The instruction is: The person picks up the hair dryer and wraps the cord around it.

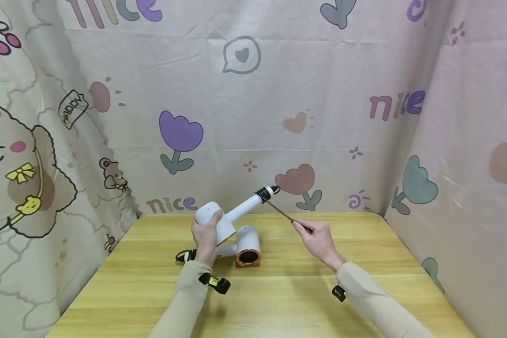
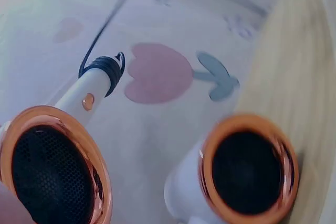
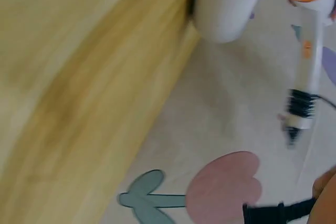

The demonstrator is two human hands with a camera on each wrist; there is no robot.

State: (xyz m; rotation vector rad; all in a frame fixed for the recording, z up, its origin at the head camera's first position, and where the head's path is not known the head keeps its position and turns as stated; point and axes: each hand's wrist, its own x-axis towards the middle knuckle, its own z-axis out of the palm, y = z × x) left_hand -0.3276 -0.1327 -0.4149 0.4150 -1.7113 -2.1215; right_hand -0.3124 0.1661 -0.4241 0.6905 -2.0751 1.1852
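Note:
My left hand [image 1: 204, 234] grips a white hair dryer [image 1: 245, 209] by its barrel, above the table, with the handle slanting up to the right. Black cord coils [image 2: 105, 72] wrap the handle's end in the left wrist view. From them a stretch of cord [image 1: 280, 212] runs taut to my right hand [image 1: 318, 239], which pinches its far end. A black plug-like piece [image 3: 278, 213] shows beside those fingers in the right wrist view. A second white hair dryer [image 1: 247, 239] with a copper-orange rim rests on the table, just behind and below the held one.
Black cord [image 1: 188, 256] is bundled at the second dryer's handle end, left of my left wrist. The wood-grain table [image 1: 304, 300] runs back to a printed cloth [image 1: 253, 117], which also hangs at both sides. Each wrist wears a black camera strap.

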